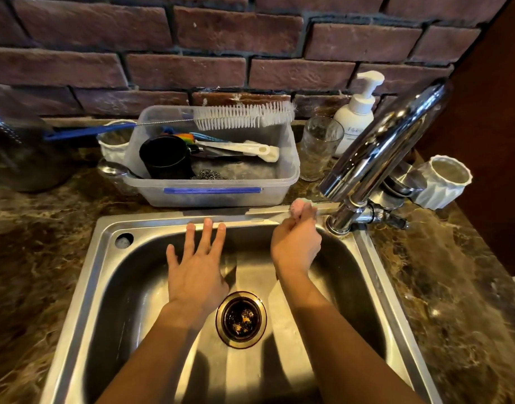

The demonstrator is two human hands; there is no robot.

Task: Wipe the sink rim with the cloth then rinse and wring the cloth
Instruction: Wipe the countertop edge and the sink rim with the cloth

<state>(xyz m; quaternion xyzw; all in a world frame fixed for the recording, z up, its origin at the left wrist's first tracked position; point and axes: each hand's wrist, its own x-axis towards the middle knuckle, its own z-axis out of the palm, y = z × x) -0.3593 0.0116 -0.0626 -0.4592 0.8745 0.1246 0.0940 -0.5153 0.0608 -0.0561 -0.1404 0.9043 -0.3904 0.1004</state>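
I am looking down through the head camera into a steel sink (pixel 104 287) that is filling the lower half of the frame, with both bare forearms reaching up from the bottom edge. Between them the round drain (pixel 241 319) is sitting in the basin floor, dark with bits caught in it. Above it the left hand (pixel 198 266) is lying flat with its fingers straight and spread, and the three middle fingertips are touching the back rim (pixel 163 217) just left of centre. To the right of centre the right hand (pixel 297 246) is curling its fingers tightly round a small pink cloth (pixel 298 207), which is bunching out above the knuckles and pressing on the back rim right beside the base of the chrome faucet (pixel 387 141). The two hands are apart. The faucet is sweeping up towards the upper right. Brown marbled countertop (pixel 454 287) is surrounding the sink. Just behind the rim a clear plastic tub (pixel 151 196) is standing, holding a black cup (pixel 166 161), a steel scourer (pixel 209 174) and some utensils, with a white bottle brush (pixel 244 115) lying across its top. Right of the tub I am seeing a drinking glass (pixel 320 147), then a white pump bottle (pixel 355 115), and a white ribbed cup (pixel 442 182) beyond the faucet. A brick wall (pixel 192 68) is filling the top of the frame.
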